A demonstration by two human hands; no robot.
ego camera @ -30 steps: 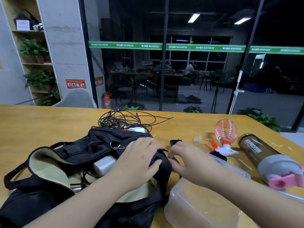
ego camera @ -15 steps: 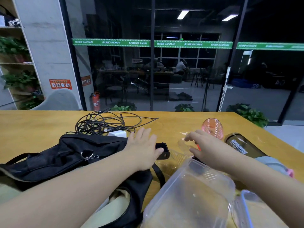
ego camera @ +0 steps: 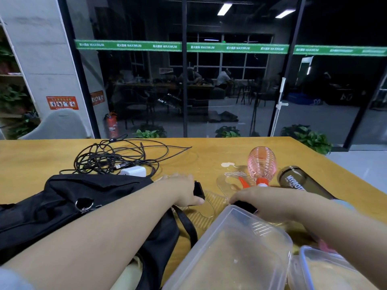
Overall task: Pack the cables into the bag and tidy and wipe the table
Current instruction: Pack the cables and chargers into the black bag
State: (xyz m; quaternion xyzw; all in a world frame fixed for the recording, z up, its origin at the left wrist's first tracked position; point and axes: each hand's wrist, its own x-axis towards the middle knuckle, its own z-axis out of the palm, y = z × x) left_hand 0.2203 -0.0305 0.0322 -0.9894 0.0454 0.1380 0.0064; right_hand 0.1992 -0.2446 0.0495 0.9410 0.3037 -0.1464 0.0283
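Cables lying in a loose black tangle on the table, just beyond the bag's far edge, with a white charger at the near side of the heap, touching or almost touching the bag. Not yet packed, then. Bag now slumped flat and mostly closed over; a second ago gaping wide with a white plug showing inside and the left hand pressed into the mouth. Left hand since pulled out and moved right, off the bag's corner, now lying against a small black block; thumb under it, fingers on the far side hidden, so hold or mere touch cannot be told. Right hand likewise shifted, from the bag's edge, out over the table half a second ago, down onto a second black block at the tub's far rim, fingers curled over it in what looks like a grip. Clear tub nearest the camera, a second one at its right. Beyond the hands: pink spray bottle on its side, dark shaker beside it, a pale smear on the wood. Reading of it: first item stowed, small bits being gathered next; the tangle and the wiping both still ahead.
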